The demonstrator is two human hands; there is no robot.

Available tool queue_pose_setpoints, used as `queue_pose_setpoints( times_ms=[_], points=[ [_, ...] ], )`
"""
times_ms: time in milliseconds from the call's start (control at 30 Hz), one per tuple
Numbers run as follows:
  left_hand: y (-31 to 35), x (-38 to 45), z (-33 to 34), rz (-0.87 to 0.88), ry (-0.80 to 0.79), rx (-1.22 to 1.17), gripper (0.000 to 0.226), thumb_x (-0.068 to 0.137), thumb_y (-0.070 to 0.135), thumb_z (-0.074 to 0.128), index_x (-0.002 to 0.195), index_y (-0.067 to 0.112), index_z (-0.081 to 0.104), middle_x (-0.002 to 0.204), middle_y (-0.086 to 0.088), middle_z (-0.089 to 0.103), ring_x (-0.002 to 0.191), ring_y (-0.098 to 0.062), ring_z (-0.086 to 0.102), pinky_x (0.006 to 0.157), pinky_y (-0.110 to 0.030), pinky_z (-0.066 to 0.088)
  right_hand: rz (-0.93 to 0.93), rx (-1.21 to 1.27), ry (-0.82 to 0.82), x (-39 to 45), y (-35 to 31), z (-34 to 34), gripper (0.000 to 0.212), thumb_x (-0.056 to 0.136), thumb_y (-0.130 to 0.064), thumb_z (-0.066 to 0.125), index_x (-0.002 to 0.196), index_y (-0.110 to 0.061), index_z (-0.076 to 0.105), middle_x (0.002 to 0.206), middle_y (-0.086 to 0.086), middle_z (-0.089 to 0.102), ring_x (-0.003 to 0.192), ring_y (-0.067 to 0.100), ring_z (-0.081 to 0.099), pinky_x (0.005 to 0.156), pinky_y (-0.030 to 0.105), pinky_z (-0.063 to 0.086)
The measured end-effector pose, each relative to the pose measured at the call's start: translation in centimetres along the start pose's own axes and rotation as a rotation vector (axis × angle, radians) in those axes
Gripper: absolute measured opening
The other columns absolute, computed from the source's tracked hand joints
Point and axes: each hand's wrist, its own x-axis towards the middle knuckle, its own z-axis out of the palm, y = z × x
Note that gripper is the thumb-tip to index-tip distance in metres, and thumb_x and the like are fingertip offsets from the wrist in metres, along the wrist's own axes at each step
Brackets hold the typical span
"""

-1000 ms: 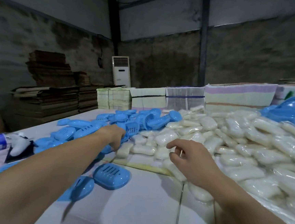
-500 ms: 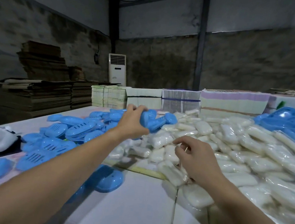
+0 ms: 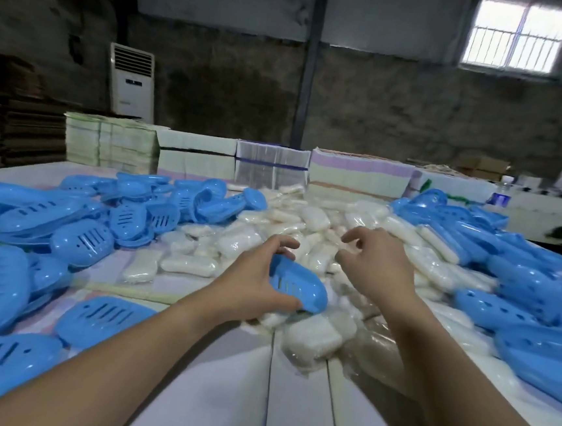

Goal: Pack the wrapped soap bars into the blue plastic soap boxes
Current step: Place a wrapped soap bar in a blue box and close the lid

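Gripping blue soap box (image 3: 295, 287), left hand (image 3: 253, 281).

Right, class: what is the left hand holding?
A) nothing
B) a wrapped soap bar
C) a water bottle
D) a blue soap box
D: the left hand grips a blue soap box over the soap pile, while the right hand holds nothing.
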Motion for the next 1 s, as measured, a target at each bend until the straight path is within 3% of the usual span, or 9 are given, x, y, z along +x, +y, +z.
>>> queue_pose_setpoints(
  times_ms=[100, 200, 300, 400, 567, 667, 767, 833, 1000],
  points=[
    [0.0, -0.4, 0.1, -0.009, -0.031, 0.043, 0.076, 0.067, 0.025, 0.088, 0.13, 0.04, 0.047, 0.119, 0.014, 0.055, 0.095, -0.006, 0.063, 0.057, -0.034, 0.061, 0.117, -0.316, -0.154, 0.7, 1.5, -1.5, 0.04, 0.083, -0.032, 0.06, 0.123, -0.031, 0.058, 0.128, 0.003, 0.054, 0.123, 0.029, 0.044, 0.09, 0.039, 0.042],
    [0.0, -0.1, 0.1, 0.01, -0.032, 0.042, 0.077, 0.067, 0.027, 0.088, 0.131, 0.039, 0.047, 0.115, 0.013, 0.055, 0.081, -0.013, 0.066, 0.043, -0.028, 0.054, 0.187, -0.457, -0.197, 0.9, 3.3, -2.1, 0.043, 0.083, -0.029, 0.058, 0.126, -0.031, 0.054, 0.13, 0.003, 0.052, 0.124, 0.03, 0.043, 0.092, 0.041, 0.042],
    [0.0, -0.1, 0.2, 0.03, -0.009, 0.047, 0.076, 0.064, 0.03, 0.09, 0.128, 0.042, 0.049, 0.113, 0.015, 0.056, 0.081, -0.011, 0.066, 0.043, -0.028, 0.055, 0.214, -0.459, -0.188, 0.7, 4.9, -1.8, 0.049, 0.082, -0.03, 0.058, 0.131, -0.035, 0.052, 0.129, 0.002, 0.048, 0.123, 0.03, 0.044, 0.092, 0.042, 0.045],
    [0.1, -0.2, 0.2, 0.069, 0.051, 0.075, 0.074, 0.062, 0.037, 0.09, 0.124, 0.044, 0.051, 0.114, 0.014, 0.058, 0.09, -0.004, 0.063, 0.053, -0.016, 0.052, 0.211, -0.469, -0.17, 1.1, 5.5, -1.9, 0.056, 0.082, -0.035, 0.061, 0.135, -0.043, 0.048, 0.131, 0.001, 0.048, 0.123, 0.028, 0.045, 0.086, 0.04, 0.045],
    [0.3, -0.3, 0.1, 0.1, 0.088, 0.005, 0.073, 0.056, 0.047, 0.09, 0.119, 0.044, 0.054, 0.109, 0.019, 0.063, 0.093, 0.011, 0.06, 0.071, -0.003, 0.044, 0.198, -0.451, -0.128, 1.0, 5.7, -1.9, 0.034, 0.091, -0.035, 0.045, 0.123, -0.032, 0.055, 0.126, 0.005, 0.048, 0.112, 0.03, 0.053, 0.081, 0.04, 0.044],
    [0.3, -0.5, 0.5, 0.113, 0.016, 0.007, 0.075, 0.05, 0.058, 0.084, 0.118, 0.047, 0.054, 0.104, 0.022, 0.065, 0.094, 0.01, 0.062, 0.069, -0.005, 0.046, 0.199, -0.433, -0.033, 1.2, 6.0, -2.7, 0.034, 0.093, -0.033, 0.043, 0.125, -0.032, 0.053, 0.121, 0.004, 0.055, 0.107, 0.028, 0.057, 0.071, 0.036, 0.039],
    [0.1, -0.5, 0.6, 0.112, -0.018, 0.015, 0.069, 0.051, 0.061, 0.082, 0.113, 0.052, 0.054, 0.102, 0.031, 0.063, 0.094, 0.008, 0.063, 0.065, -0.012, 0.052, 0.219, -0.458, -0.057, 1.2, 6.1, -3.3, 0.04, 0.092, -0.032, 0.047, 0.132, -0.034, 0.047, 0.118, 0.005, 0.058, 0.102, 0.028, 0.058, 0.065, 0.034, 0.036],
    [0.2, -0.5, 0.6, 0.118, -0.026, 0.02, 0.068, 0.051, 0.061, 0.082, 0.112, 0.053, 0.054, 0.104, 0.035, 0.06, 0.094, 0.007, 0.063, 0.064, -0.014, 0.054, 0.23, -0.437, -0.044, 1.1, 6.2, -3.3, 0.029, 0.094, -0.032, 0.044, 0.122, -0.028, 0.049, 0.105, 0.006, 0.057, 0.089, 0.028, 0.053, 0.061, 0.034, 0.033],
    [0.5, -0.6, 0.6, 0.106, -0.046, 0.007, 0.072, 0.05, 0.054, 0.088, 0.114, 0.051, 0.055, 0.104, 0.022, 0.063, 0.089, 0.005, 0.064, 0.05, -0.021, 0.053, 0.213, -0.236, 0.152, 1.4, 6.8, -3.0, 0.01, 0.096, -0.024, 0.035, 0.094, -0.016, 0.04, 0.084, 0.007, 0.05, 0.078, 0.031, 0.046, 0.064, 0.038, 0.032]
  ],
)
